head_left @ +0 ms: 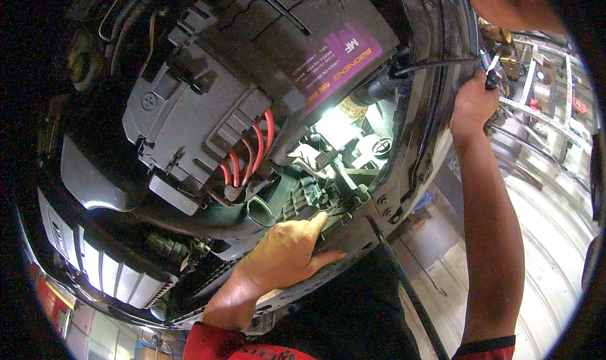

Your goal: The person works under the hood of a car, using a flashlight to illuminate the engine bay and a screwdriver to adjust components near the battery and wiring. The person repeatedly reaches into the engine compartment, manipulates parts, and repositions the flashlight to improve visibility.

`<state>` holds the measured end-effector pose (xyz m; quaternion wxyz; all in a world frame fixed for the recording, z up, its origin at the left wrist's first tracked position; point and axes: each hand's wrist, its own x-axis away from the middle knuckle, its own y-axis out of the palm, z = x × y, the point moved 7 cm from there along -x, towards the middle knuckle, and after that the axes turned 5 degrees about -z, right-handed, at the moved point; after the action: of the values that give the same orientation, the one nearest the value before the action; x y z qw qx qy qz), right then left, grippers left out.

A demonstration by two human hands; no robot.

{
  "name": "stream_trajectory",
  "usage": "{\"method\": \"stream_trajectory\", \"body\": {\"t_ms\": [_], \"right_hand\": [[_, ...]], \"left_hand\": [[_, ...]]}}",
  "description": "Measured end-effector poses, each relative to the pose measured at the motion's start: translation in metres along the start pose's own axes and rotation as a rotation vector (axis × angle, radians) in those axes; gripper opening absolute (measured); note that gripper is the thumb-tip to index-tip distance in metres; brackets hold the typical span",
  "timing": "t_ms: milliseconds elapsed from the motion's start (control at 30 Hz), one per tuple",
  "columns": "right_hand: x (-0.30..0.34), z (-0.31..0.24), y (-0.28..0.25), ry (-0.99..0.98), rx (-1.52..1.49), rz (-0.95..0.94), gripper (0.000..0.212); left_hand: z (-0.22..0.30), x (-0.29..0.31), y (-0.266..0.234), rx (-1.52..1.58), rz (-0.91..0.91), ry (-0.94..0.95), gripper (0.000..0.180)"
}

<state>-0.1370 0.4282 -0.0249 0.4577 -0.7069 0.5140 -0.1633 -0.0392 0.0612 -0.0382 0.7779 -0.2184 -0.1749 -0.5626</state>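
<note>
My left hand lies over the car's front panel beside an open black air duct, index finger and thumb stretched apart. Its lower fingers are partly hidden, and no held thing shows. On the right, my right hand is closed at the outer edge of the fender. A small black, silver and blue item shows at its fingers, too unclear to name. Between the hands, bright light falls on the headlight's rear housing and a metal bracket.
A battery with a purple label sits behind the black fuse box, where red cables come out. A black rod slants down from the front panel. Another person's arm reaches in at upper right, above a metal rack.
</note>
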Motion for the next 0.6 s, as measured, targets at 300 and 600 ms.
{"method": "stream_trajectory", "body": {"t_ms": [300, 600], "right_hand": [[0.0012, -0.0009, 0.0002, 0.042, -0.027, -0.005, 0.055], [0.0018, -0.0039, 0.0003, 0.019, -0.059, -0.017, 0.05]], "left_hand": [[0.0025, -0.0001, -0.0015, 0.006, 0.031, 0.043, 0.066], [0.002, -0.0011, -0.0005, 0.011, 0.017, 0.028, 0.067]]}}
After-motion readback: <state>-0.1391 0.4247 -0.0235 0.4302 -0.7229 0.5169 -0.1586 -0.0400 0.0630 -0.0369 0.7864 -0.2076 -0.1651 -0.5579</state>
